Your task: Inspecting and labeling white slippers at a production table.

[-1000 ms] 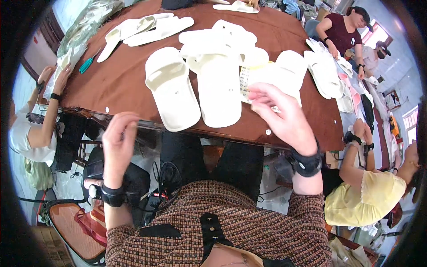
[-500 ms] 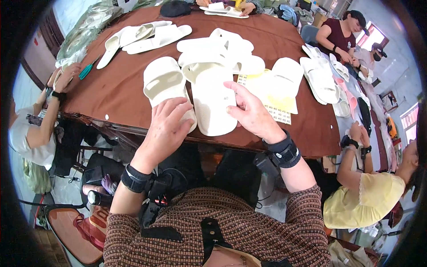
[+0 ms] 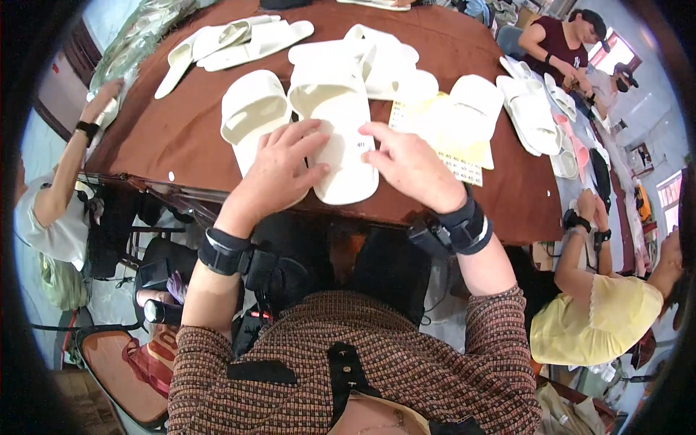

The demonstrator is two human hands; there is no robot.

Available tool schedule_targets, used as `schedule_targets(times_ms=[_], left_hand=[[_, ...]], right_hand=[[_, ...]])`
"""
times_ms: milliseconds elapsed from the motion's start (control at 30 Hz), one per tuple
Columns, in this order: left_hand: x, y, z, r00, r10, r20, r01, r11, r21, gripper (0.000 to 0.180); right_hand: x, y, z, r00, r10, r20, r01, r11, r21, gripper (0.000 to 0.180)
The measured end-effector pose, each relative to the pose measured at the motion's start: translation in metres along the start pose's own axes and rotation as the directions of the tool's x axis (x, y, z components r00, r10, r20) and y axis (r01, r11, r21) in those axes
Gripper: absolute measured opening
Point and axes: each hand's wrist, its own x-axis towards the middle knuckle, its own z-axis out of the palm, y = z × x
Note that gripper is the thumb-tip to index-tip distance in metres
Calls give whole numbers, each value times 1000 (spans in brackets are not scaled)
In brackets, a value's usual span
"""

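Two white slide slippers lie side by side at the table edge before me, the left slipper (image 3: 250, 116) and the right slipper (image 3: 341, 170). A small printed sticker (image 3: 361, 145) shows near the right edge of the right slipper's footbed. My left hand (image 3: 283, 170) is open, spread over the left slipper's heel, its fingertips reaching the other slipper's left side. At that slipper's right edge is my right hand (image 3: 413, 163), thumb and index finger apart on either side of the sticker. Close by lies a yellow-backed sheet of stickers (image 3: 460, 161), partly under another white slipper (image 3: 475, 109).
More white slippers (image 3: 391, 61) are piled behind the pair, with others (image 3: 254, 47) at the back left. The brown-covered table (image 3: 167, 138) spreads around them. Co-workers sit left and right; slippers (image 3: 525, 109) lie along the right side.
My left hand has moved right, its fingers now reaching the right slipper. My right hand stays near the sticker. The view has tilted, and the person at left has raised an arm.
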Motion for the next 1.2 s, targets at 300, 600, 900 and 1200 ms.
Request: schedule_targets(times_ms=[300,600,900,1200], left_hand=[[5,-13,9,997,62,-55,-59,997,56,41],[9,-10,10,999,51,-19,-50,998,32,41],[4,-28,5,994,39,104,-42,999,34,42],[5,-26,3,991,-18,136,15,1000,24,40]], right_hand=[[22,13,23,919,-280,-278,261,960,-104,24],[23,29,35,881,-353,-314,312,934,-176,19],[35,29,49,882,-323,-345,289,946,-145,16],[53,33,63,901,-307,-306,271,950,-156,22]])
